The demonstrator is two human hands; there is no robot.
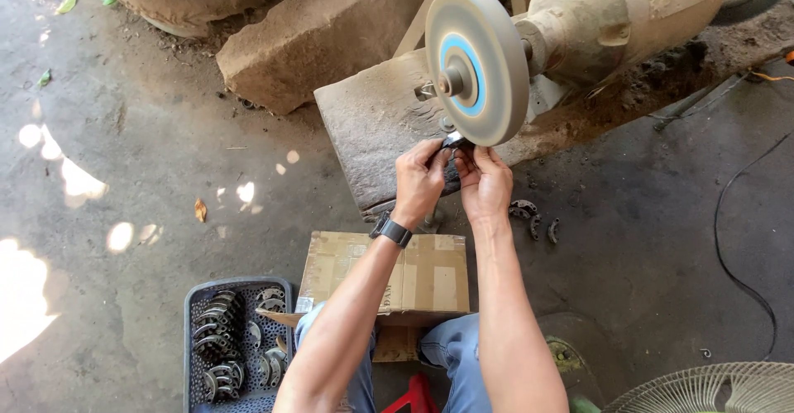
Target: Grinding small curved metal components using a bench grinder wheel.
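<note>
**Dark metal piece pinched at the lower rim of the wheel**

Steel, by the look of it: a small dark curved part sits just above the middle of the frame, held against the bottom edge of the grey buffing wheel with its blue centre ring. The left hand and the right hand meet around it, fingers curled and pressed together, each pinching one end of the part between thumb and fingertips. Most of the part is hidden by the fingers, so its exact shape cannot be told.

It is likely stiff and hard, light for its size, with thin edges that could bite or heat up under the wheel. It looks too small for a full grasp; the ends are the sensible places to hold, leaving the middle free and fingertips off the wheel's face. A two-sided pinch would also resist the wheel dragging it away.

Similar curved pieces fill the grey crate at lower left, and a few lie on the concrete to the right of the hands. A cardboard box sits below the wrists, and the motor housing fills the upper right.
</note>
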